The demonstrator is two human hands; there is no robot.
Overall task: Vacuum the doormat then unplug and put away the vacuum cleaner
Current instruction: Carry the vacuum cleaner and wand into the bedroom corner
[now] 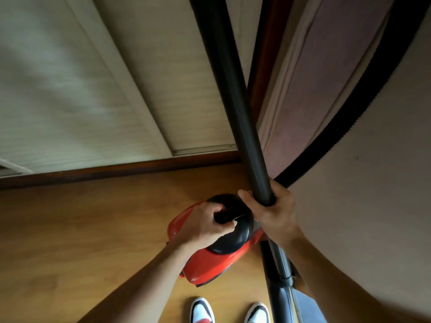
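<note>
Wooden floor (70, 229): left hand (205, 226) grips the bulky, likely heavy vacuum cleaner (217, 264) by its handle (229, 215); right hand (271, 213) grasps the rigid wand (235, 101).

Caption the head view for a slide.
Left hand grips the handle of the red vacuum cleaner; right hand holds its black wand.

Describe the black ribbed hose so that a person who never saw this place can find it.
Look at the pale wall on the right side. A black hose curves across it, down toward the right hand. Unlike the smooth, straight black tube which that hand grips, the hose is ribbed and bent.
</note>
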